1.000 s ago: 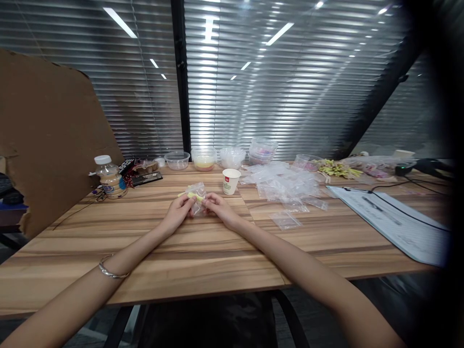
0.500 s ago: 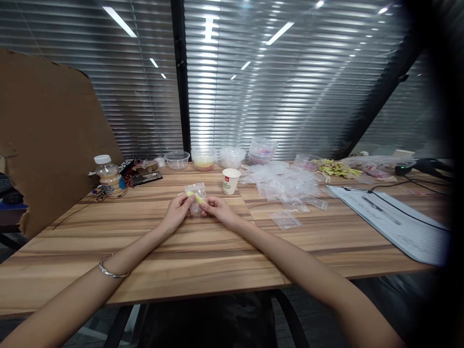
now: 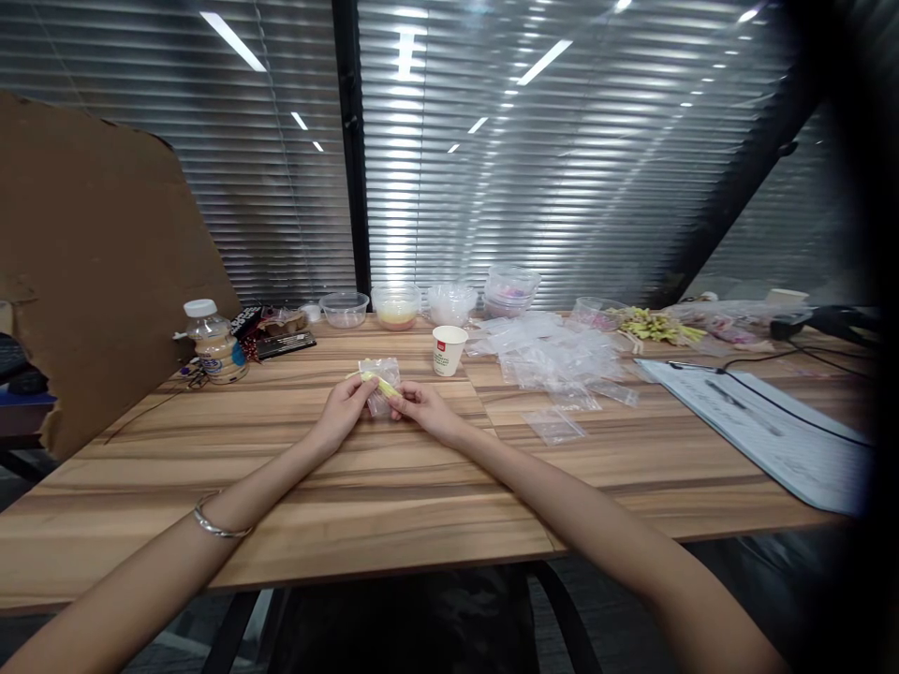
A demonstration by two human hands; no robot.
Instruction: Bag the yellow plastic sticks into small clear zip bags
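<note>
A small clear plastic bag is held just above the table, between my two hands. Across its front runs a thin pale-yellow strip, reaching from one thumb to the other; whether it lies inside or outside the bag I cannot tell. My left hand pinches the bag and strip from the left, wearing a silver bangle on its forearm. From the right, my right hand pinches the other side, its fingertips partly hidden behind the bag. Just beyond them a white paper cup stands upright.
A pile of clear bags spreads right of the cup, with one loose bag nearer. Clear plastic bowls line the back. Yellow strips lie back right, near a clipboard crossed by a cable. A bottle stands left by cardboard.
Almost nothing differs. Both hands keep their pinch on the bag and yellow strip, and the view has shifted very slightly.
</note>
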